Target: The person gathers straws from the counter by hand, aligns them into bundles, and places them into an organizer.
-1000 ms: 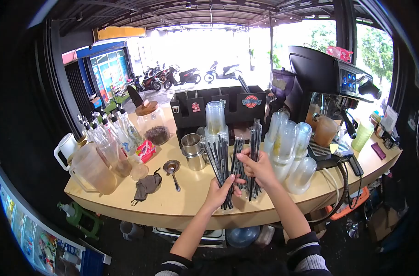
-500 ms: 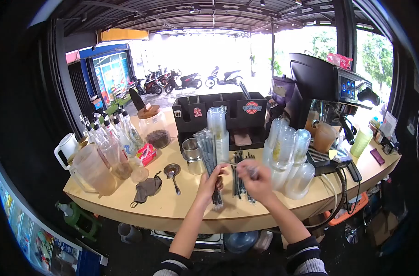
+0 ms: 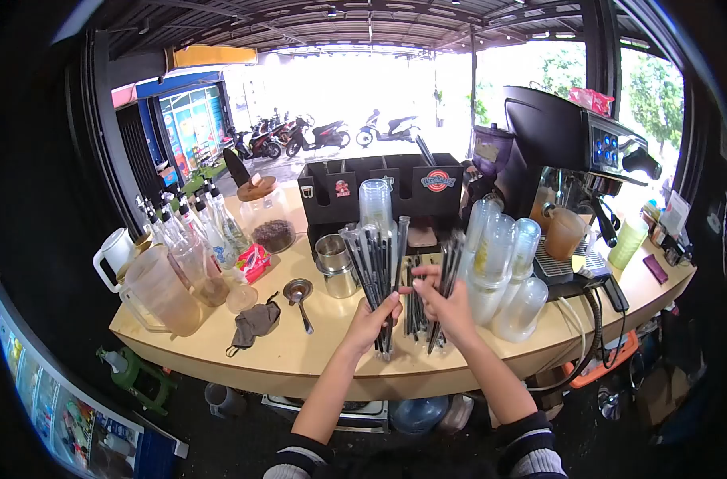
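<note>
A fanned-out bundle of dark straws in clear wrappers [image 3: 371,263] stands nearly upright in my left hand [image 3: 371,323], whose fingers are wrapped round its lower part. My right hand [image 3: 449,310] grips a smaller bunch of the same straws [image 3: 453,257], blurred at the top. Between the two hands, more wrapped straws [image 3: 414,313] lie on the counter. Behind my left hand's bundle rises a stack of clear plastic cups [image 3: 376,203]. Two stacked metal containers [image 3: 336,267] stand just left of that bundle.
Several stacks of clear cups [image 3: 495,255] stand on the right, before the espresso machine [image 3: 567,148]. A black organizer [image 3: 339,191] is behind. On the left are a pitcher [image 3: 160,291], pump bottles [image 3: 207,223], a jar [image 3: 269,219], a metal strainer [image 3: 298,294] and a cloth mask [image 3: 256,323].
The straws in my left hand have spread apart at the top. My right hand now shows an upright bunch of straws, where a thin item pointed left before.
</note>
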Demonstrator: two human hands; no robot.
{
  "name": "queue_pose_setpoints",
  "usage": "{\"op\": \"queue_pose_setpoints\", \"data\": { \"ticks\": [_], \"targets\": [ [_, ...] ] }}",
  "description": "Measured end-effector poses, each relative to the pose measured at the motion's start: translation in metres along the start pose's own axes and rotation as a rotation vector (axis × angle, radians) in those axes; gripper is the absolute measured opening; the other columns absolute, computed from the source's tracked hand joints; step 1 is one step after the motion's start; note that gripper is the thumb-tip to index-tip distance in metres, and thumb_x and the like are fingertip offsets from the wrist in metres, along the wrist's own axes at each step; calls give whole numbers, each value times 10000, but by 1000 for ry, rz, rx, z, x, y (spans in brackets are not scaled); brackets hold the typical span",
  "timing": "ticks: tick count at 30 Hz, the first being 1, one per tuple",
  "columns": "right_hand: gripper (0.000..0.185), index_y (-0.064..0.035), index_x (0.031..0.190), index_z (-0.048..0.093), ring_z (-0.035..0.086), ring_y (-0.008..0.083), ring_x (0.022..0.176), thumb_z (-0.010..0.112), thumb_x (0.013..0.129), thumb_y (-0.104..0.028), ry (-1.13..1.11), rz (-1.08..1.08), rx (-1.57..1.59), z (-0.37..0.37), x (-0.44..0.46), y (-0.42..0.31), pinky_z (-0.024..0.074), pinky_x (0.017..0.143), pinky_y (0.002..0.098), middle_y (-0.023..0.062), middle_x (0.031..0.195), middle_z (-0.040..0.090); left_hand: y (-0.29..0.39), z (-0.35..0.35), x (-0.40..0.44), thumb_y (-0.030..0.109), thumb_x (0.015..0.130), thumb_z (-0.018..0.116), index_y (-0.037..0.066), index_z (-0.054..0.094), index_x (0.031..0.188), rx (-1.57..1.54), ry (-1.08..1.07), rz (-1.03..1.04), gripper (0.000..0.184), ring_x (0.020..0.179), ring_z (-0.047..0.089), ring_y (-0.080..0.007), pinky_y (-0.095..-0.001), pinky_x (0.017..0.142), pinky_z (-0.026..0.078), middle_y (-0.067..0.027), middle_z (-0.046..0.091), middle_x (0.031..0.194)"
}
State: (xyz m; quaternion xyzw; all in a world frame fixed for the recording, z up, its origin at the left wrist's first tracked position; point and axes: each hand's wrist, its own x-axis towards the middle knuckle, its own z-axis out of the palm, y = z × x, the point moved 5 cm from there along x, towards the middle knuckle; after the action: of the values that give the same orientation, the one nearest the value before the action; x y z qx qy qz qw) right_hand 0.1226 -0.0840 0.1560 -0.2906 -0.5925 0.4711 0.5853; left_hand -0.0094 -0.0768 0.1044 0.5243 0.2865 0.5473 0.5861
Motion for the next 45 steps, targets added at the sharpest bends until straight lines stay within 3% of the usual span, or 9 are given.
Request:
{"op": "queue_pose_setpoints", "data": {
  "ticks": [5,9,15,26,31,33,36,39,45],
  "targets": [
    [206,-27,965,528,281,-10,417,598,810,-144,-58,271,192,-1,14,9,174,366,176,-89,526,377,-2,8,-7,278,871,498,11,565,1037,271,-62,-22,321,506,366,-25,-167,471,288,45,468,595],
    [218,-60,743,484,291,3,407,536,858,-238,-24,168,297,-1,19,14,195,382,180,-73,518,380,-1,8,-9,295,896,448,16,552,936,206,-40,71,301,480,370,-36,-184,441,298,-5,519,647],
    [262,-45,730,465,373,36,385,486,883,-256,32,33,216,-2,16,11,293,358,199,-31,515,401,-7,1,-9,249,919,396,-5,468,1002,-60,19,102,277,467,400,-51,-194,423,339,-104,578,784],
    [253,5,780,588,457,44,551,697,720,-214,79,167,-74,-5,16,22,362,489,209,-4,628,544,-13,6,-7,241,897,453,-49,517,991,77,18,106,312,615,561,-121,-245,541,470,-114,611,841],
    [282,-3,742,548,435,45,507,622,791,-271,263,-52,-95,-18,19,22,344,468,205,-13,575,500,-14,8,-5,241,898,445,-65,501,1019,4,25,24,333,753,611,-179,-316,678,519,-130,606,881],
    [318,-23,688,499,426,51,476,558,835,-299,242,40,-101,-23,23,23,333,455,206,-13,546,464,-16,5,-2,241,900,441,-60,503,1023,-5,39,47,331,726,601,-161,-297,644,511,-131,604,890],
    [233,-53,725,443,329,41,363,522,866,-221,269,-241,106,-26,27,10,241,344,184,-26,512,401,-17,-1,-1,242,903,435,-50,505,1031,23,43,69,326,664,568,-123,-257,574,479,-128,604,901],
    [219,-43,772,451,404,62,400,521,864,-229,80,115,146,-18,22,12,260,326,187,3,560,449,-15,4,-2,243,905,431,-38,504,1043,57,9,60,321,601,523,-91,-224,518,433,-118,610,896],
    [289,12,889,537,575,107,589,679,734,-185,53,151,-51,-7,21,13,491,437,210,24,683,534,-17,12,-2,240,908,421,-12,480,1091,92,-38,39,317,571,519,-86,-212,504,421,-112,615,926]
  ]
}}
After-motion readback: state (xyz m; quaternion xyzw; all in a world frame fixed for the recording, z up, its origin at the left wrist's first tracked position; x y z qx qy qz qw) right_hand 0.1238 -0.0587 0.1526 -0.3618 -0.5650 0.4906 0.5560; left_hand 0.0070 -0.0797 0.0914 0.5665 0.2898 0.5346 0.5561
